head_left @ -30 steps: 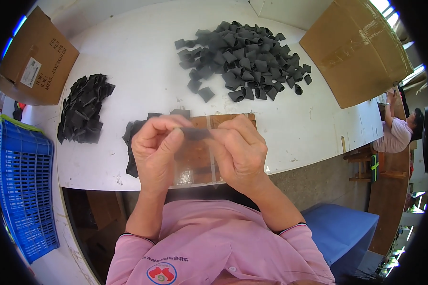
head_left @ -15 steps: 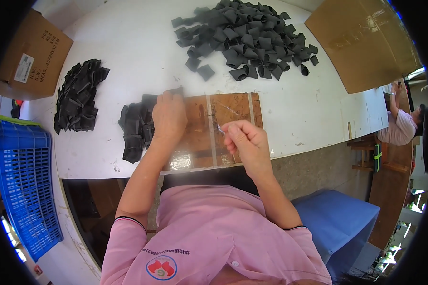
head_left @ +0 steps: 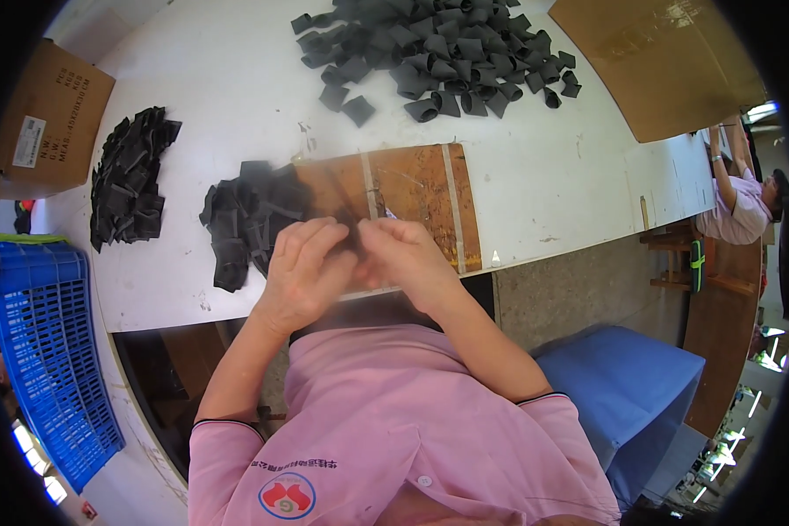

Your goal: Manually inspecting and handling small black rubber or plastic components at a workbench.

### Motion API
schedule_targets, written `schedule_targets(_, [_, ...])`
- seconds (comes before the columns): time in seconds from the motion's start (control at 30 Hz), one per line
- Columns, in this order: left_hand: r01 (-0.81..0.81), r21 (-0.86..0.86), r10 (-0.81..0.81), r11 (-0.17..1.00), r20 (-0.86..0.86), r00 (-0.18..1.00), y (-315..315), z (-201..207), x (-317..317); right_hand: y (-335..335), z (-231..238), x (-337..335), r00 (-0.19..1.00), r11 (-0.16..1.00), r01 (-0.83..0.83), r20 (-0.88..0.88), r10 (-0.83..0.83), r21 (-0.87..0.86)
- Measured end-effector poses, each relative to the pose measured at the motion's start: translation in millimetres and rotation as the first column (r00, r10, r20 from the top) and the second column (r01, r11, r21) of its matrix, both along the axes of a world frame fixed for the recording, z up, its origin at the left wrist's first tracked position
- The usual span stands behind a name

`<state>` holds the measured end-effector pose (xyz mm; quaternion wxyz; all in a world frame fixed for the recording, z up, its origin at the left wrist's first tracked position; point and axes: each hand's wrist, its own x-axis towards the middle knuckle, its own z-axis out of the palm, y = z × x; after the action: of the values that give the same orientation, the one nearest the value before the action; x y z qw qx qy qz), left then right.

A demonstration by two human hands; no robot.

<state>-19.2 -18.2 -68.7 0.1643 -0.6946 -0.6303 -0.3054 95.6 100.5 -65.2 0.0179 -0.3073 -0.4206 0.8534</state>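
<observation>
- Two bare hands are held close together over the near part of a brown board (head_left: 425, 180), which is crossed by pale strips.
- Between the fingertips, a dark piece (head_left: 352, 233) is seen.
- By the bent fingers of the left hand (head_left: 302, 272), the dark piece seems to be pinched.
- Bent fingers are also shown by the right hand (head_left: 412, 259), but whether the dark piece is gripped by them too cannot be told.
- The dark piece looks long and thin, and its long axis seems to be slanted, with the far end pointed a bit to the left.
- Its edges and ends are badly blurred, and part of it is hidden by the fingers.
- Near the right fingertips, a small shiny bit (head_left: 391, 213) is seen, too tiny to be named.
- The left part of the board is covered by a pile of black pieces (head_left: 259, 210), laid many ways.
- Farther left on the white surface (head_left: 552, 193), another black pile (head_left: 134, 175) is set.
- Beyond the board, a heap of dark tubes (head_left: 451, 57) is pointed every way, and its top is cut off.
- A cardboard box (head_left: 666, 70) at the right is cut off too.
</observation>
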Motion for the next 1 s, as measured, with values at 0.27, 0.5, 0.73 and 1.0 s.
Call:
schedule_targets(0.27, [-0.203,0.090,0.156,0.975,0.374,0.914,6.6,-28.5,19.9,-4.8,-10.3,-1.2,0.994,0.975,0.083,-0.049,-0.095,-0.206])
schedule_targets(0.5, [-0.329,-0.056,0.291,0.943,0.621,0.728,4.1,-37.6,11.9,-10.8,-27.7,-7.6,0.999,0.996,0.040,-0.020,-0.041,-0.075])
schedule_targets(0.73, [-0.407,-0.076,0.315,0.910,0.764,0.563,-6.3,-38.3,33.9,-16.8,-38.3,-11.5,1.000,0.993,-0.002,0.012,0.001,0.115])
schedule_targets(1.0, [-0.524,-0.104,0.481,0.845,0.578,0.660,-3.1,-36.1,22.3,-16.5,-25.9,0.3,0.991,0.897,0.105,0.032,-0.132,0.430])
